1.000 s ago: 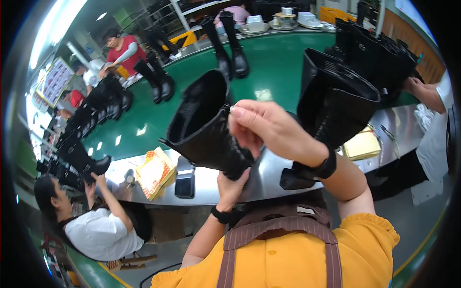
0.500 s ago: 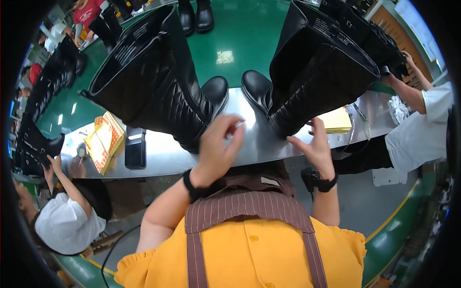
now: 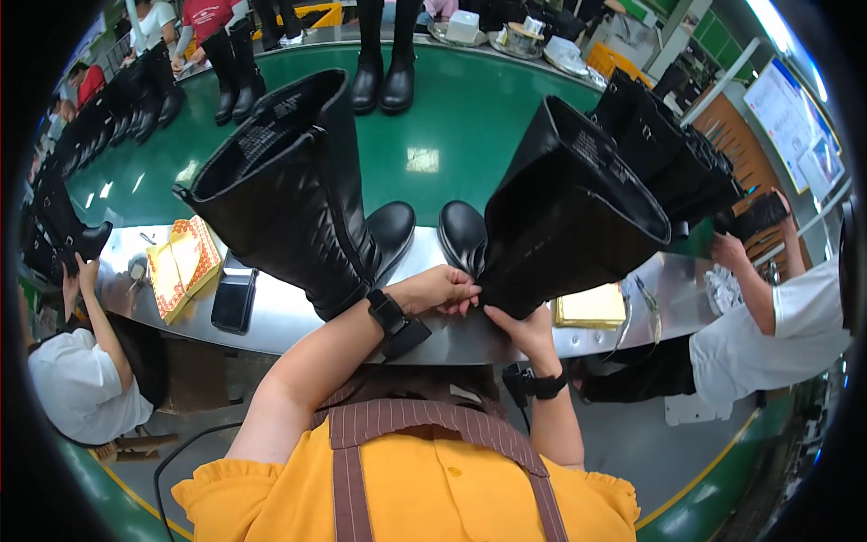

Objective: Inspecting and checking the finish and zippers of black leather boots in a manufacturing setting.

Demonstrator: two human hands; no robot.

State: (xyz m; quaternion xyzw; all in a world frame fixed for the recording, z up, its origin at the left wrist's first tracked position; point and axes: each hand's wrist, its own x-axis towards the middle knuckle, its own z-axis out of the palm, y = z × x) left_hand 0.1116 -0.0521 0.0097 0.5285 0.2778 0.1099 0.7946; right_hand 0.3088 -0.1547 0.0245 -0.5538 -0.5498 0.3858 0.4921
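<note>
Two tall black boots stand upright side by side before me, the left boot and the right boot, toes pointing away. My left hand reaches across to the inner ankle of the right boot. Its thumb and fingertips are pinched together there, and whatever lies between them is too small to make out. Behind the same boot's ankle, my right hand grips the leather, its thumb pressed on the near side and the other fingers partly hidden. Nothing touches the left boot except my left forearm, which passes close by its heel.
A metal ledge borders a green surface. A black phone-like device and yellow papers lie left; a yellow stack lies right. More boots stand beyond. Co-workers handle boots on both sides.
Both hands have closed in on the right boot's ankle, the left coming across from near the left boot. The view has tilted up, showing more of the far side.
</note>
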